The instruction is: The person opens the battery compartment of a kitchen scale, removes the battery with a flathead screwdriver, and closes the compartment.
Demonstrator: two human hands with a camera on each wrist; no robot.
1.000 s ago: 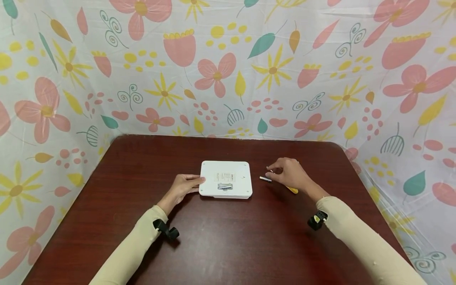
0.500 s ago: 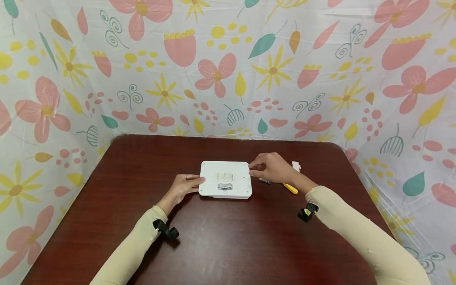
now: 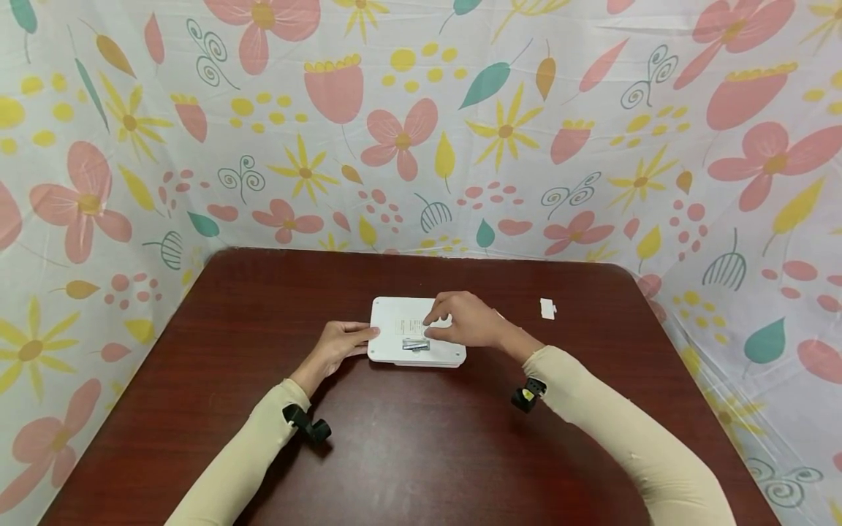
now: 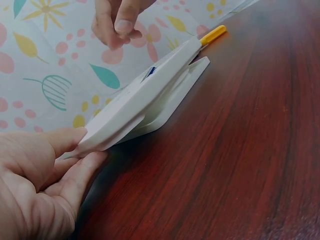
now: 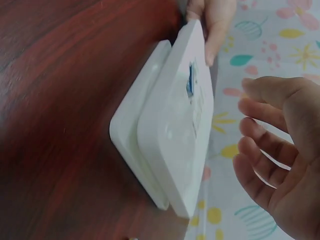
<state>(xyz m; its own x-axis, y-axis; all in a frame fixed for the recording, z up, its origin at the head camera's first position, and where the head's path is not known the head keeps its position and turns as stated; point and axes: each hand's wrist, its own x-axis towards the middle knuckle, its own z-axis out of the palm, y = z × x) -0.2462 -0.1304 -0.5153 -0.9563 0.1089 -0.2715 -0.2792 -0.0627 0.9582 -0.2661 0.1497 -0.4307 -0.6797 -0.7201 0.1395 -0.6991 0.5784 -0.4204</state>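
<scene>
A flat white kitchen scale [image 3: 388, 314] lies upside down, its label and open battery compartment [image 3: 415, 344] facing up. Batteries show inside that compartment. My left hand [image 3: 337, 347] pinches the scale's left edge, thumb on top and fingers below, as the left wrist view also shows. Over the scale's right half hovers my right hand [image 3: 465, 320], thumb and index finger near the compartment. In the right wrist view its fingers are spread and loosely bent, with nothing between them.
A small white battery cover [image 3: 547, 308] lies on the brown table [image 3: 395, 453] to the right. Past the scale, a yellow handle [image 4: 214, 35] shows in the left wrist view. A flowered cloth [image 3: 401, 139] hangs behind the table.
My right hand has moved left, from beside a loose battery on the table to over the scale. The battery cover has come into view. My left hand stays put.
</scene>
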